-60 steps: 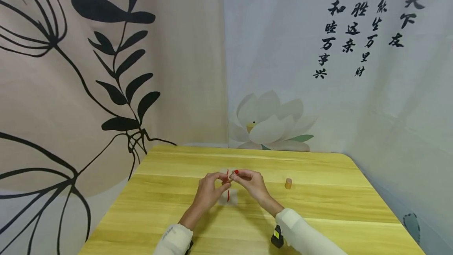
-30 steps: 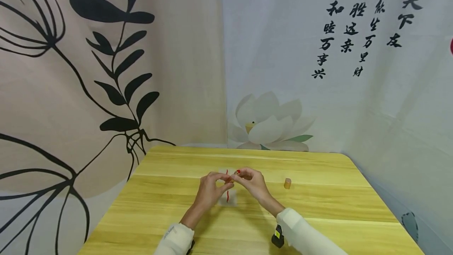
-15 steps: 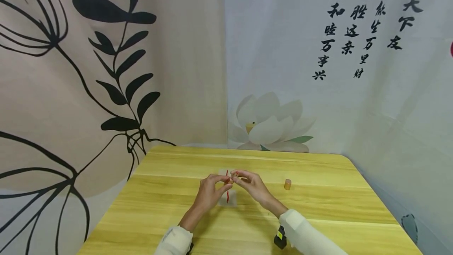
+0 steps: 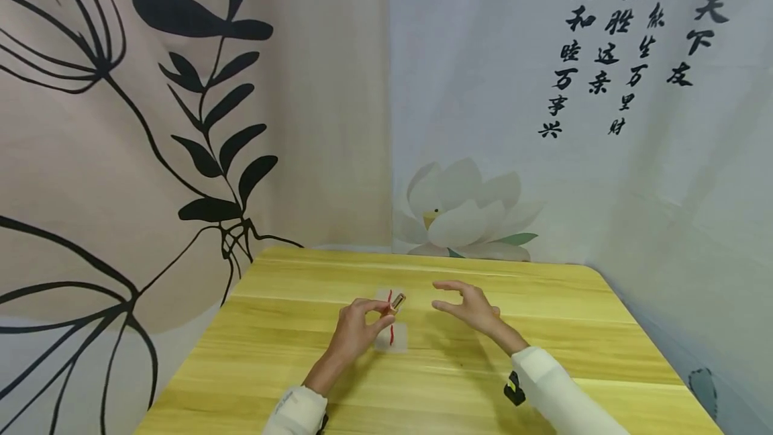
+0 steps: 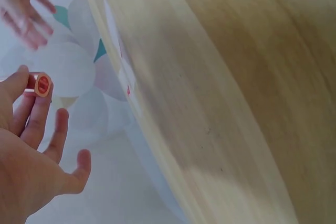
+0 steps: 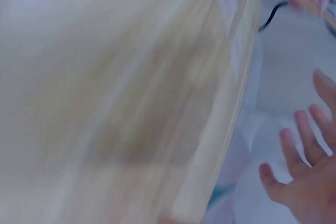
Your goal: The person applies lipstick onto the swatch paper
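Note:
My left hand [image 4: 355, 331] pinches a gold lipstick tube [image 4: 397, 302] between thumb and fingers, tilted up over the paper. In the left wrist view the round end of the lipstick tube [image 5: 43, 84], with a red disc, faces the camera. No red bullet stands out of its top in the head view. My right hand [image 4: 474, 307] holds nothing; its thumb and fingers are spread apart to the right of the tube. The lipstick cap is mostly hidden behind that hand. Under the left hand lies white paper [image 4: 398, 341] with a red stroke [image 4: 391, 335] on it.
The yellow wooden table [image 4: 290, 368] stretches around both hands. Behind its far edge hangs a printed curtain [image 4: 326, 119] with plants and black writing. Dark wrist gear [image 4: 514, 389] sits below the right sleeve [image 4: 558, 384].
The red bullet at the tube's top has gone down out of sight. My right hand has let go of the lipstick and moved right, over where the cap stood. The left hand stays put.

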{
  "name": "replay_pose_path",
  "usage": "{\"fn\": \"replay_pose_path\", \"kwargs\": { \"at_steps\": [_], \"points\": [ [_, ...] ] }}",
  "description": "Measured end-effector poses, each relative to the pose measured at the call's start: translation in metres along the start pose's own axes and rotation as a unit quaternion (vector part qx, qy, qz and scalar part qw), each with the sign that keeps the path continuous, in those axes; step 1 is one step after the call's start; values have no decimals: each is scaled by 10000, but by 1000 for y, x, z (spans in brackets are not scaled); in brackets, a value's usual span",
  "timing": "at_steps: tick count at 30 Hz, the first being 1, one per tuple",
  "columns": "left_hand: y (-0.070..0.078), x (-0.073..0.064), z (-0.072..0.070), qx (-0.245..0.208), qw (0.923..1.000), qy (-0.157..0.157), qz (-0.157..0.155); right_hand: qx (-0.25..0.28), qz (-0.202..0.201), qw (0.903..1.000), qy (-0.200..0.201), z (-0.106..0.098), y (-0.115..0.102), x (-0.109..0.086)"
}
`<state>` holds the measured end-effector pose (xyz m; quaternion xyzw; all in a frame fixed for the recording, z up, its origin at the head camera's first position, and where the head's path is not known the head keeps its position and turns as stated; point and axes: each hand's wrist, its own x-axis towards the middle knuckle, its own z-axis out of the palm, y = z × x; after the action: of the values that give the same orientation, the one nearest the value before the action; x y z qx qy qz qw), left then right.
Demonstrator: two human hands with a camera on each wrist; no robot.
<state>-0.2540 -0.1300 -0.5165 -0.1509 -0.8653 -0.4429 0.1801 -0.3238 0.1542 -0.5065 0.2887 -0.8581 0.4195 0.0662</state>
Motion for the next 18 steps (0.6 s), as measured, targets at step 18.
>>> {"fn": "replay_pose_path", "kwargs": {
  "at_steps": [18],
  "points": [
    [2,1,4,-48,10000,-25,63,-1486,990,9834,-309,-67,61,-46]
  ]
}}
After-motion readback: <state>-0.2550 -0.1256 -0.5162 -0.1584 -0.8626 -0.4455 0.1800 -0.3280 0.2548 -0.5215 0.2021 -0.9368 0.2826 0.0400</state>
